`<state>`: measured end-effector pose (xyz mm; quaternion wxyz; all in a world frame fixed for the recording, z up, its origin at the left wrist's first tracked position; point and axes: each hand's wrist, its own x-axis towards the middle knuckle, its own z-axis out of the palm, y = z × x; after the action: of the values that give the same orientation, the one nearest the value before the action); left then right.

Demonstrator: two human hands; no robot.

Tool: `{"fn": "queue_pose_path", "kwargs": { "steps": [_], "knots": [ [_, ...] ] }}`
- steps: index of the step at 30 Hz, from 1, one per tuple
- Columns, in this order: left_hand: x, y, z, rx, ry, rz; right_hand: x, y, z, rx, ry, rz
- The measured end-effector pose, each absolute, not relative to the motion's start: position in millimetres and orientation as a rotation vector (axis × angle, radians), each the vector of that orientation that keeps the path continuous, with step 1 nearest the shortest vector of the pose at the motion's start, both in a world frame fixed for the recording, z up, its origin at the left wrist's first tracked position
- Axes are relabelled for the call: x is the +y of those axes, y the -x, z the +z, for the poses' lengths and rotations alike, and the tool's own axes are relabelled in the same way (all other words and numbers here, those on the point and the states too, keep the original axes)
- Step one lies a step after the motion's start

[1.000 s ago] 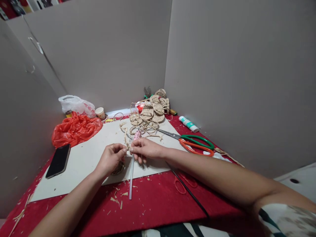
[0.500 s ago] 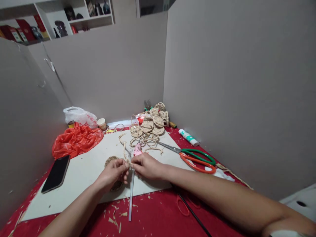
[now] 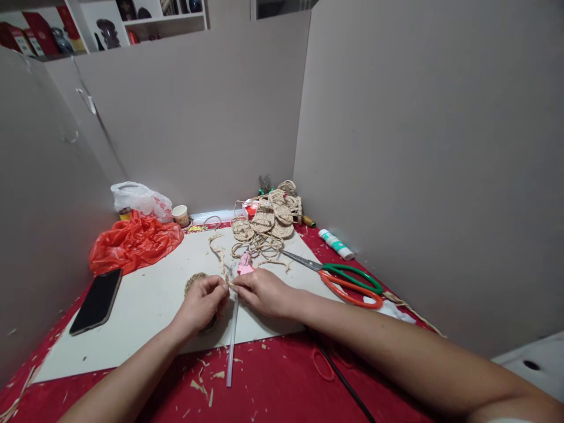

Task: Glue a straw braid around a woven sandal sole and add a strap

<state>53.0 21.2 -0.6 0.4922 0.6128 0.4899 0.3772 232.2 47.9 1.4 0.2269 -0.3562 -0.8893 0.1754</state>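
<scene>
A pale braided straw cord (image 3: 221, 258) runs up and to the left from between my two hands. My left hand (image 3: 203, 302) pinches its lower end with thumb and forefinger. Close against it, my right hand (image 3: 264, 291) is closed on the same end from the right. A round woven coil (image 3: 194, 283) lies partly hidden under my left hand. Beyond my right hand is a pink object (image 3: 245, 263), and a clear stick (image 3: 231, 346) points down towards the front edge of the white board (image 3: 150, 305).
Large scissors (image 3: 348, 279) lie to the right, near a white-green tube (image 3: 336, 244). Woven pieces (image 3: 268, 218) are heaped at the back. On the left are a phone (image 3: 96, 301), a red plastic bag (image 3: 136, 242) and a paper cup (image 3: 180, 215). Straw scraps litter the red cloth (image 3: 264, 382).
The camera view has shifted slightly. My hands remain together on the cord, with the left fingers curled in more. The cord's upper part has moved a little to the left.
</scene>
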Motion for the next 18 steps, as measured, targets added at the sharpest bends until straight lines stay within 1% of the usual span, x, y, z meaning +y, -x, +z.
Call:
{"fn": "queue_pose_path", "kwargs": {
  "steps": [6, 12, 15, 18],
  "knots": [
    [19, -54, -1, 1.303, -1.643, 0.981, 45, -230, 0, -2.37, 1.039, 0.459],
    [16, -60, -3, 1.279, -1.539, 1.018, 36, -222, -5, -2.25, 1.044, 0.553],
    [15, -63, -3, 1.247, -1.44, 0.99, 32, -222, -7, -2.276, 1.068, 0.474],
    [14, -64, -2, 1.224, -1.343, 0.96, 29, -224, -5, -2.351, 1.102, 0.311]
  ]
}}
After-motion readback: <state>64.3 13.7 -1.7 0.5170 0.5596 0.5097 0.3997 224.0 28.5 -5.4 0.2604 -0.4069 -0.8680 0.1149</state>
